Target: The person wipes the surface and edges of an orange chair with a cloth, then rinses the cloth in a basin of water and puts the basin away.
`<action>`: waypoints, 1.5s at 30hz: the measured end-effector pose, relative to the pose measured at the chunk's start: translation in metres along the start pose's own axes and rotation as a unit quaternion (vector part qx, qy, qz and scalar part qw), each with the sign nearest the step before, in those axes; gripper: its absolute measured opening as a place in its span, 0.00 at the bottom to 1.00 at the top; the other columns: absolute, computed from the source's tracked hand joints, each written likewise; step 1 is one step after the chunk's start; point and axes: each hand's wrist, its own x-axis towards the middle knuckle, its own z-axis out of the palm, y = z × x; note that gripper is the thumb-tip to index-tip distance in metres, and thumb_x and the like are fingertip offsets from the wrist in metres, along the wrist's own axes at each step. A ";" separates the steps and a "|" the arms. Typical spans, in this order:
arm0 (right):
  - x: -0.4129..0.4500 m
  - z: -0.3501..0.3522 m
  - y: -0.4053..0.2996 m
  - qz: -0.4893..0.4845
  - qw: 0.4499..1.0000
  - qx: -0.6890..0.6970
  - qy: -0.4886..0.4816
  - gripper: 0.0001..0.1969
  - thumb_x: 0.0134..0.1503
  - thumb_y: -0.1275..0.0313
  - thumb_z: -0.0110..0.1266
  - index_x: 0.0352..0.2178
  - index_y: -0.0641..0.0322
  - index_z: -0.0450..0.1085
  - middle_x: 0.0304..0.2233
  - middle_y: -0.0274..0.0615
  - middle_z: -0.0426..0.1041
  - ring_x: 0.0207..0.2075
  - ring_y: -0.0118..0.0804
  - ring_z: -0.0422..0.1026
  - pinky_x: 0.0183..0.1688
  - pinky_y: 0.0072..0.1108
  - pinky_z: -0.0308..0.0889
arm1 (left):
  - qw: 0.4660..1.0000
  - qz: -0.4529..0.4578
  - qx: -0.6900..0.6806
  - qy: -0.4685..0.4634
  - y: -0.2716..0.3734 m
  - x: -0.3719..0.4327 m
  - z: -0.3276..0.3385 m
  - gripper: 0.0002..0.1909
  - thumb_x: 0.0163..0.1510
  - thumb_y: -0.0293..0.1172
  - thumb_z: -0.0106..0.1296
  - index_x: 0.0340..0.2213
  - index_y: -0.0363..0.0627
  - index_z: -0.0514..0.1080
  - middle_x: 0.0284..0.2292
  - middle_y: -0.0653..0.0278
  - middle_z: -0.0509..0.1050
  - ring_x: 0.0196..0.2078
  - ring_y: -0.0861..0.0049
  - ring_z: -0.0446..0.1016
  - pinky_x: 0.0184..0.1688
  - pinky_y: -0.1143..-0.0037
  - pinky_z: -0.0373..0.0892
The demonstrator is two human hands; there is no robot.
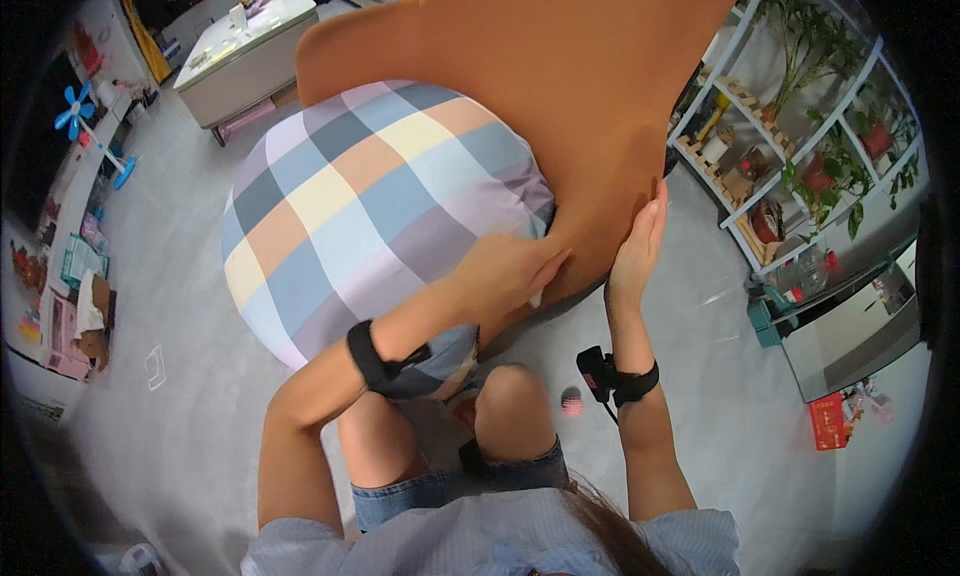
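In front of me stands an orange-brown armchair with a curved back and arms. A large round seat cushion in a pastel checked cover fills its seat and bulges out over the front. My left hand reaches across the cushion to the chair's right arm, fingers bent against its surface. A small white thing, perhaps a tissue or wipe, shows under those fingers. My right hand lies flat along the outer side of the same arm, fingers straight and holding nothing. Both wrists wear black straps.
A metal shelf with potted plants stands at the right, near a dark-framed glossy panel. A pink ball lies on the grey floor beside my knee. A white table is at the back left; a blue fan stands far left.
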 end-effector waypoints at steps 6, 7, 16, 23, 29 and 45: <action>0.007 0.003 -0.008 -0.037 0.998 -0.058 0.011 0.25 0.60 0.62 0.27 0.52 0.72 0.47 0.55 0.48 0.48 0.55 0.37 0.49 0.55 0.23 0.44 | 0.998 0.006 0.051 0.021 0.000 0.021 -0.002 0.10 0.52 0.35 0.40 0.23 0.42 0.62 0.16 0.51 0.66 0.20 0.53 0.66 0.22 0.64 0.62; 0.009 0.004 -0.007 -0.037 0.998 -0.048 0.017 0.25 0.60 0.62 0.27 0.52 0.72 0.47 0.54 0.47 0.49 0.55 0.37 0.49 0.55 0.23 0.44 | 0.997 0.018 0.061 0.033 -0.003 0.030 0.000 0.11 0.52 0.36 0.40 0.23 0.42 0.62 0.16 0.51 0.67 0.20 0.53 0.67 0.21 0.63 0.62; 0.004 0.017 0.017 0.021 0.999 0.031 0.020 0.25 0.60 0.61 0.29 0.53 0.69 0.46 0.54 0.46 0.51 0.54 0.36 0.51 0.55 0.23 0.46 | 0.986 0.030 0.129 0.101 -0.040 0.077 0.028 0.13 0.51 0.37 0.40 0.21 0.42 0.66 0.14 0.55 0.69 0.18 0.58 0.69 0.20 0.66 0.65; 0.007 0.006 0.006 -0.025 1.000 0.002 0.010 0.25 0.60 0.61 0.28 0.52 0.70 0.47 0.53 0.48 0.51 0.55 0.37 0.48 0.56 0.24 0.43 | 0.999 0.021 0.019 0.021 -0.007 0.015 -0.004 0.08 0.51 0.34 0.41 0.23 0.42 0.62 0.17 0.50 0.67 0.20 0.56 0.67 0.20 0.64 0.62; 0.006 0.007 0.009 -0.031 0.995 -0.086 0.044 0.25 0.60 0.61 0.27 0.51 0.72 0.49 0.54 0.49 0.50 0.56 0.39 0.48 0.56 0.25 0.42 | 1.000 0.000 0.010 0.006 -0.009 0.039 0.004 0.08 0.50 0.33 0.43 0.24 0.42 0.63 0.15 0.51 0.66 0.19 0.55 0.67 0.20 0.64 0.62; 0.002 0.013 0.040 0.007 1.000 -0.022 0.010 0.29 0.59 0.56 0.28 0.53 0.70 0.45 0.55 0.47 0.47 0.57 0.37 0.46 0.57 0.23 0.41 | 0.996 0.051 -0.002 0.070 -0.033 -0.009 0.014 0.11 0.51 0.34 0.41 0.19 0.43 0.60 0.14 0.58 0.66 0.18 0.59 0.67 0.18 0.65 0.60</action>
